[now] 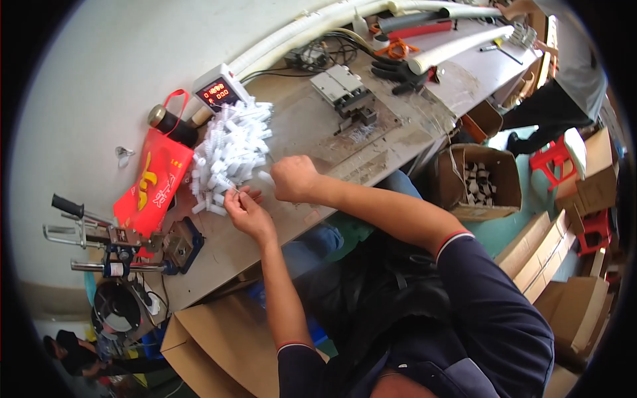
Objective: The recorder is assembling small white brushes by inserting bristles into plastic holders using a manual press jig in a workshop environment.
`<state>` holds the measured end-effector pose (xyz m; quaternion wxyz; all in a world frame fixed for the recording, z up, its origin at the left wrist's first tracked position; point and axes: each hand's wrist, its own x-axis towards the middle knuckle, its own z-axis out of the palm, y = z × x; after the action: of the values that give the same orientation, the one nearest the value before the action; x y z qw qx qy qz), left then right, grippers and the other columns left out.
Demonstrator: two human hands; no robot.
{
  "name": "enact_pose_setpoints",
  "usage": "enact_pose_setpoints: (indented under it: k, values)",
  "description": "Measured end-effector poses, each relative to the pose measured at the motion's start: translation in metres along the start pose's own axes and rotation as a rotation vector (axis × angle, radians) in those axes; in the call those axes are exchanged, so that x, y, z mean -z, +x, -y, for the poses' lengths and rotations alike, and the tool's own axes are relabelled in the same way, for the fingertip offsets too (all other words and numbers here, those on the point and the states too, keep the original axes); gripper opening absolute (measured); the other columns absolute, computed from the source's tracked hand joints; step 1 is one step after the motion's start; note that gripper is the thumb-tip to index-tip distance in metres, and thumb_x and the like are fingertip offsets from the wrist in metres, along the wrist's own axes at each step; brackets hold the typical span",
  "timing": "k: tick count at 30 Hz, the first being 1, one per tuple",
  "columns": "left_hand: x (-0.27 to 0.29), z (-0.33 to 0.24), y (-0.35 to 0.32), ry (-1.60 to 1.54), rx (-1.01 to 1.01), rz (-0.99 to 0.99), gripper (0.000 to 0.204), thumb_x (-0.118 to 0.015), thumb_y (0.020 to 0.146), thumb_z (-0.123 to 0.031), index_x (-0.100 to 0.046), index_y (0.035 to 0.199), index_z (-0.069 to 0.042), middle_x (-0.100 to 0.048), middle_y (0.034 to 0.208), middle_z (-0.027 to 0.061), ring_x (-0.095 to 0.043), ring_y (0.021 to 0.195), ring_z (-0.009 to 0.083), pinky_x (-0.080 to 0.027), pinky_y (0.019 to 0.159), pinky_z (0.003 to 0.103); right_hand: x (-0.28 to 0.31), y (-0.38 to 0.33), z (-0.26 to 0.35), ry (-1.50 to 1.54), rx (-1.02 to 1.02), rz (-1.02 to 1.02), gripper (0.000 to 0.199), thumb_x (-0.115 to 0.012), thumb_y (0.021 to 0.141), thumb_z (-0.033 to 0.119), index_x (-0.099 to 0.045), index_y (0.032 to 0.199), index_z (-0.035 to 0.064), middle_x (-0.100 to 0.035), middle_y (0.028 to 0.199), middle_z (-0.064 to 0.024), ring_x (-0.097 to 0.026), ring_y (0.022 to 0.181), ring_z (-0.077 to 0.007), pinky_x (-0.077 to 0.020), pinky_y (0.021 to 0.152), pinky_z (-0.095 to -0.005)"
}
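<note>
A heap of small white ribbed plastic pieces (232,139) lies on the worktable, in front of both hands. My left hand (247,211) is at the heap's near edge, palm turned up, fingers curled and thumb drawn in. Whatever its fingertips pinch is too small to make out. Just right of it, my right hand (294,178) is closed in a fist, back of the hand upward. One white piece (265,178) shows at its finger side, seemingly gripped; the fingers themselves are mostly hidden.
Behind the heap stand a digital counter (219,91) and a dark flask (174,126). A red bag (154,182) and a lever press (119,245) are at left. A metal fixture (345,93) and black glove (398,73) lie farther right. Cardboard boxes (488,211) flank the table; another person works far right.
</note>
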<state>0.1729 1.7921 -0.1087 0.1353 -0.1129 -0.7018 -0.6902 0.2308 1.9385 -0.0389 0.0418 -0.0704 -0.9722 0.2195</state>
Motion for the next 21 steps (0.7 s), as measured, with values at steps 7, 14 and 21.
enact_pose_setpoints:
  k: [7, 14, 21]
  values:
    - [-0.011, -0.01, -0.004, 0.017, -0.024, 0.05, 0.024, -0.046, 0.105, -0.003, -0.046, 0.128, 0.003, -0.066, 0.109, 0.0174, -0.07, 0.087, 0.0232, -0.058, 0.072, 0.032, 0.037, -0.1, -0.123, 0.268, -0.335, -0.34, 0.023, -0.067, 0.085, 0.031, -0.074, 0.087, 0.0086, -0.069, 0.077, -0.018, -0.069, 0.076, -0.0374, -0.0541, 0.069, -0.0466]
    - [-0.066, -0.038, -0.004, -0.048, -0.067, 0.159, 0.021, -0.049, 0.105, -0.004, -0.048, 0.126, 0.001, -0.068, 0.109, 0.0148, -0.069, 0.094, 0.0196, -0.056, 0.077, 0.031, 0.056, -0.093, -0.174, 0.337, -0.484, -0.338, 0.025, -0.068, 0.079, 0.029, -0.078, 0.088, 0.0087, -0.073, 0.084, -0.0177, -0.071, 0.083, -0.0369, -0.0556, 0.077, -0.0464]
    - [-0.1, -0.023, -0.003, 0.122, -0.209, 0.188, 0.016, -0.051, 0.102, 0.0, -0.053, 0.118, 0.001, -0.072, 0.104, 0.0137, -0.072, 0.09, 0.0192, -0.059, 0.07, 0.031, 0.053, -0.087, -0.174, 0.378, -0.537, -0.417, 0.024, -0.066, 0.076, 0.026, -0.077, 0.085, 0.0063, -0.073, 0.081, -0.0175, -0.071, 0.082, -0.0365, -0.055, 0.076, -0.0451]
